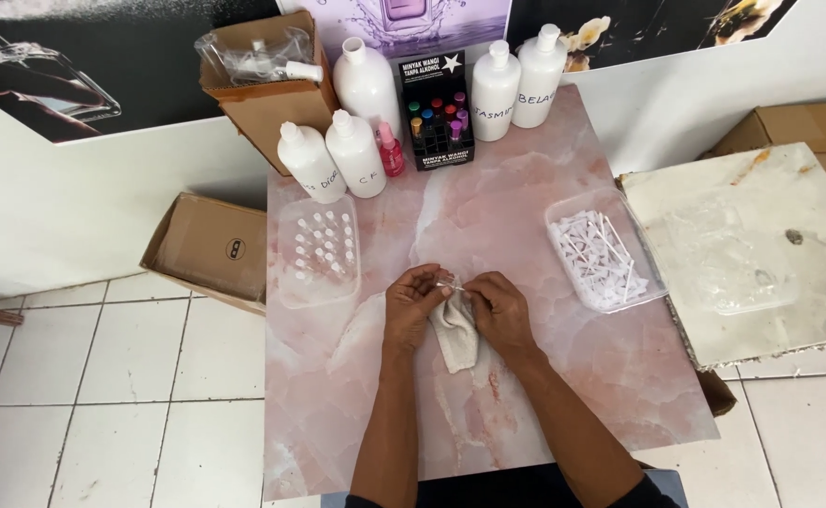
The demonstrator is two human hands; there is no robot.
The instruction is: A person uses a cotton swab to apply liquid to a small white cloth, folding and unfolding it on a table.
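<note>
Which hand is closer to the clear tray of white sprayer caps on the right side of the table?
The right hand. It sits just left of the tray of white caps, while the left hand lies farther left, beyond the beige cloth.

Soft, even light is filling the whole picture, and everything is looking bright. The pink tabletop (544, 395) is shining a little near the middle. Only faint shadows are lying under the arms. The edges are bending slightly, and small far things are looking fuzzy.
</note>
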